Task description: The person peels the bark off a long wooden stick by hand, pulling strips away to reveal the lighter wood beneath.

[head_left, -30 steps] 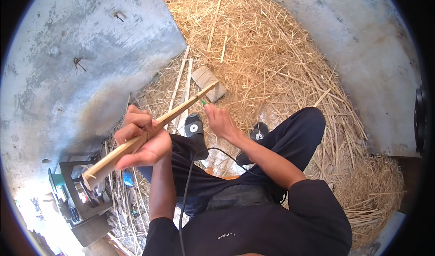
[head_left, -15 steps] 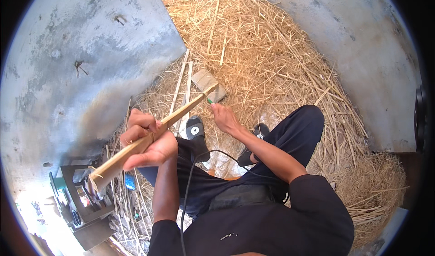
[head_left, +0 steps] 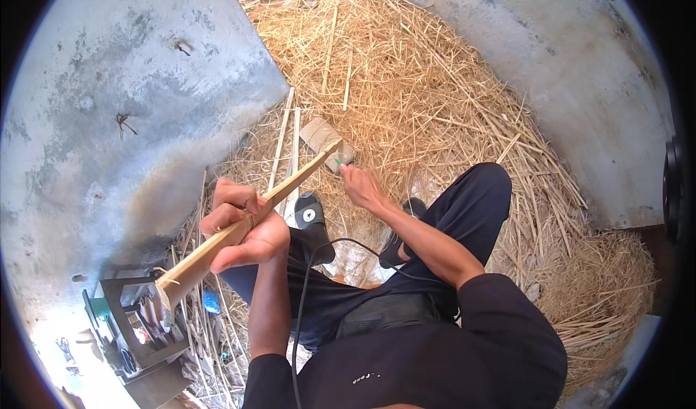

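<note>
Rough walls [head_left: 145, 76], grey and blotchy, stand left and right of a floor thick with dry, pale-gold straw [head_left: 413, 83], matted and curly in the middle, stiffer and more stalk-like along the right. My left hand [head_left: 261, 239] is turned palm up, its fingers curled and clamped around a long yellowish-brown strip [head_left: 197, 264], which looks like wood or bamboo. It runs slantwise in front of me, its broad, flat end near and left with a frayed sliver on the edge, its narrow end far and right, above a flat, dull brown slab [head_left: 316, 132] on the straw. A small ridge crosses the strip about where I grip it. My right hand [head_left: 362, 189] is just beside the narrow end, fingers folded together on a small tool [head_left: 339, 162]; only its green part shows clearly, and I cannot tell whether it touches the strip. Two straight, pale slats [head_left: 283, 139] lie just left of the slab. Nearer are my dark shoe [head_left: 310, 215] and a thin black cable [head_left: 299, 315]; to the near left, an angular dark frame [head_left: 119, 304] and a crumpled blue scrap [head_left: 211, 302].
</note>
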Action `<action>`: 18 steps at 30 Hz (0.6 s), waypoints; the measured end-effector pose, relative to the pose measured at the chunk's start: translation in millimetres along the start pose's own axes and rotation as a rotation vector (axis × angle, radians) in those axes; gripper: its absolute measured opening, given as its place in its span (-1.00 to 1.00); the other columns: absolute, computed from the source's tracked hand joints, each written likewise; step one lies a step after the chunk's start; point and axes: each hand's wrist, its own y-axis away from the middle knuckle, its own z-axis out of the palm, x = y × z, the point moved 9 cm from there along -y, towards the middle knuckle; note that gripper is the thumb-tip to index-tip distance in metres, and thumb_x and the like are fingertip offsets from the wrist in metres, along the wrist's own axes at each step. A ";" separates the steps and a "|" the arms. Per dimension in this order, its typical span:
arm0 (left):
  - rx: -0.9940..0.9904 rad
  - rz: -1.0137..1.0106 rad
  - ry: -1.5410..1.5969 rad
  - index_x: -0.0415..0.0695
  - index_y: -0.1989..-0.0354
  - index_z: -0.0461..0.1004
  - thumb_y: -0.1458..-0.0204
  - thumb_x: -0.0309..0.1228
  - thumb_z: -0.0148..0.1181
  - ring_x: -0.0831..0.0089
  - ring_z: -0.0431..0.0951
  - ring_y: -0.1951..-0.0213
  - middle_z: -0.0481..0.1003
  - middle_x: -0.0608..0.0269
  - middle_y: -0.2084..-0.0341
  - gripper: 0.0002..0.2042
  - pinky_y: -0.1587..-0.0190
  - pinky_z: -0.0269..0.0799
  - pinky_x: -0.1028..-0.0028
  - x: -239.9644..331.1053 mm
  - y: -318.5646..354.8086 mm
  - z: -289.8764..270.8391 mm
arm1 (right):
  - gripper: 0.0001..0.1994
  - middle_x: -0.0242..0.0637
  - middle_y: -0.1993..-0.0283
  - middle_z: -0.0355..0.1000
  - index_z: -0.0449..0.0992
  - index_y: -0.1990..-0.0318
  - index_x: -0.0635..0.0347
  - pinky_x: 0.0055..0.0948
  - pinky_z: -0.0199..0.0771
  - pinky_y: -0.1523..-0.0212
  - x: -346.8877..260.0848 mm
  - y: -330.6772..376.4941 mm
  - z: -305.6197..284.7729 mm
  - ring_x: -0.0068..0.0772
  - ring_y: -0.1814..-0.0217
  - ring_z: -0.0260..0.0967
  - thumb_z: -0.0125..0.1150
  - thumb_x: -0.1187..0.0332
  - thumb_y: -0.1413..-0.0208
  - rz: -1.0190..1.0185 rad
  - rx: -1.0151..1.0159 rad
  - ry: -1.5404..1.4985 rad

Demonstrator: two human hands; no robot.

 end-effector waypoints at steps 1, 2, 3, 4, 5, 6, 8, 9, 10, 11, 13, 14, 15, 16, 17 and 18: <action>0.025 0.004 -0.014 -0.08 0.75 0.02 0.02 0.37 -0.52 0.55 0.00 0.74 0.15 0.22 0.89 -0.31 0.56 -0.06 0.56 -1.7 -4.2 -4.7 | -0.55 0.05 0.68 0.27 0.31 0.49 0.32 -0.06 0.24 0.56 -35.1 7.8 -11.8 0.08 0.68 0.22 -0.34 0.14 -0.24 0.051 -0.081 -0.047; 0.051 0.001 -0.023 -0.08 0.73 0.03 0.02 0.38 -0.52 0.55 -0.01 0.74 0.15 0.22 0.89 -0.31 0.56 -0.06 0.56 -3.2 -7.8 -8.1 | -0.56 0.08 0.67 0.28 0.31 0.49 0.31 -0.04 0.26 0.54 -60.8 19.1 -22.2 0.12 0.65 0.25 -0.32 0.14 -0.24 0.110 -0.160 -0.089; 0.074 -0.011 -0.033 -0.09 0.71 0.05 0.02 0.38 -0.52 0.56 -0.02 0.75 0.15 0.22 0.89 -0.30 0.55 -0.05 0.57 -6.1 -8.2 -12.1 | -0.56 0.09 0.67 0.30 0.32 0.49 0.31 -0.02 0.27 0.53 -84.9 29.0 -35.2 0.14 0.63 0.27 -0.30 0.13 -0.23 0.041 -0.118 -0.080; 0.090 -0.017 0.049 -0.11 0.66 0.10 0.04 0.39 -0.53 0.56 -0.03 0.75 0.14 0.22 0.89 -0.29 0.57 -0.04 0.58 -11.0 -8.2 -16.9 | -0.56 0.10 0.67 0.31 0.32 0.49 0.31 0.01 0.29 0.52 -107.2 37.1 -45.7 0.16 0.61 0.30 -0.28 0.12 -0.22 -0.030 -0.074 -0.072; 0.029 -0.042 0.115 -0.12 0.65 0.11 0.05 0.40 -0.52 0.56 -0.04 0.75 0.14 0.22 0.88 -0.28 0.60 -0.05 0.58 -14.0 -8.1 -16.1 | -0.57 0.11 0.67 0.32 0.33 0.50 0.32 0.04 0.30 0.51 -122.1 43.5 -52.2 0.18 0.60 0.32 -0.26 0.12 -0.21 -0.099 -0.031 -0.068; -0.032 -0.068 0.181 -0.12 0.64 0.12 0.06 0.41 -0.52 0.56 -0.04 0.75 0.14 0.22 0.88 -0.27 0.62 -0.05 0.59 -15.8 -7.8 -14.7 | -0.60 0.07 0.70 0.30 0.34 0.49 0.27 0.02 0.30 0.52 -122.0 44.4 -51.7 0.14 0.62 0.31 -0.21 0.12 -0.20 -0.085 -0.041 -0.093; -0.165 -0.097 0.304 -0.13 0.64 0.12 0.09 0.44 -0.50 0.57 -0.05 0.74 0.13 0.23 0.87 -0.26 0.72 -0.12 0.63 -15.2 -6.1 -8.3 | -0.60 0.06 0.71 0.29 0.35 0.48 0.26 0.01 0.31 0.52 -110.1 41.8 -46.0 0.14 0.63 0.30 -0.21 0.11 -0.20 -0.096 -0.065 -0.057; -0.186 -0.090 0.316 -0.13 0.64 0.12 0.09 0.44 -0.50 0.57 -0.05 0.74 0.12 0.24 0.86 -0.26 0.73 -0.13 0.64 -14.9 -5.3 -9.2 | -0.60 0.05 0.72 0.29 0.35 0.48 0.25 0.00 0.31 0.51 -105.1 40.1 -44.7 0.13 0.64 0.30 -0.21 0.11 -0.20 -0.101 -0.073 -0.038; -0.207 -0.082 0.327 -0.13 0.63 0.12 0.09 0.44 -0.49 0.58 -0.04 0.73 0.12 0.25 0.86 -0.26 0.73 -0.14 0.65 -14.5 -4.6 -10.6 | -0.59 0.04 0.72 0.29 0.36 0.48 0.27 -0.01 0.32 0.51 -101.1 38.8 -40.6 0.11 0.64 0.30 -0.21 0.10 -0.20 -0.087 -0.100 -0.041; -0.220 -0.066 0.338 -0.12 0.63 0.12 0.10 0.44 -0.49 0.58 -0.04 0.73 0.12 0.25 0.86 -0.26 0.74 -0.16 0.66 -12.8 -6.0 -11.6 | -0.60 0.05 0.73 0.27 0.34 0.49 0.27 -0.03 0.32 0.51 -102.8 36.1 -41.0 0.11 0.63 0.30 -0.21 0.12 -0.20 -0.106 -0.071 -0.014; -0.113 -0.120 0.202 -0.10 0.65 0.09 0.04 0.39 -0.45 0.61 -0.04 0.73 0.08 0.31 0.87 -0.31 0.73 -0.15 0.67 -21.2 -11.0 -22.0 | -0.61 0.06 0.74 0.24 0.32 0.51 0.29 -0.06 0.30 0.53 -106.7 33.9 -38.7 0.10 0.62 0.30 -0.20 0.16 -0.21 -0.145 -0.014 0.039; -0.133 -0.095 0.155 -0.09 0.65 0.08 -0.03 0.30 -0.38 0.62 -0.04 0.75 0.08 0.32 0.87 -0.38 0.73 -0.13 0.67 -20.8 -14.1 -22.4 | -0.61 0.06 0.73 0.26 0.33 0.50 0.29 -0.05 0.31 0.52 -108.4 33.2 -37.3 0.11 0.60 0.31 -0.22 0.17 -0.21 -0.122 -0.036 0.042; -0.153 -0.069 0.107 -0.08 0.65 0.07 -0.10 0.21 -0.31 0.63 -0.04 0.76 0.08 0.33 0.87 -0.43 0.72 -0.11 0.68 -19.7 -14.9 -23.7 | -0.62 0.06 0.71 0.28 0.33 0.50 0.29 -0.04 0.33 0.51 -110.6 33.4 -36.9 0.11 0.58 0.33 -0.23 0.17 -0.21 -0.100 -0.059 0.044; -0.140 -0.067 0.074 -0.07 0.66 0.07 -0.13 0.11 -0.27 0.63 -0.04 0.77 0.08 0.33 0.87 -0.49 0.71 -0.10 0.67 -17.6 -14.7 -26.5 | -0.62 0.07 0.70 0.30 0.34 0.50 0.28 -0.02 0.35 0.49 -111.6 33.7 -36.0 0.12 0.55 0.35 -0.24 0.18 -0.21 -0.077 -0.082 0.047; -0.126 -0.061 0.050 -0.07 0.66 0.07 -0.16 0.01 -0.22 0.64 -0.04 0.78 0.08 0.33 0.87 -0.54 0.71 -0.09 0.67 -15.2 -14.6 -24.9 | -0.62 0.07 0.68 0.32 0.34 0.49 0.28 -0.02 0.36 0.48 -104.8 29.1 -34.1 0.12 0.54 0.36 -0.25 0.19 -0.21 -0.070 -0.076 0.107; -0.109 -0.066 0.029 -0.06 0.66 0.07 -0.19 -0.09 -0.18 0.65 -0.04 0.79 0.09 0.33 0.87 -0.57 0.70 -0.07 0.67 -12.2 -10.9 -23.3 | -0.62 0.08 0.65 0.34 0.35 0.49 0.28 -0.01 0.37 0.47 -84.7 26.5 -25.2 0.12 0.53 0.37 -0.26 0.19 -0.21 -0.054 -0.074 0.172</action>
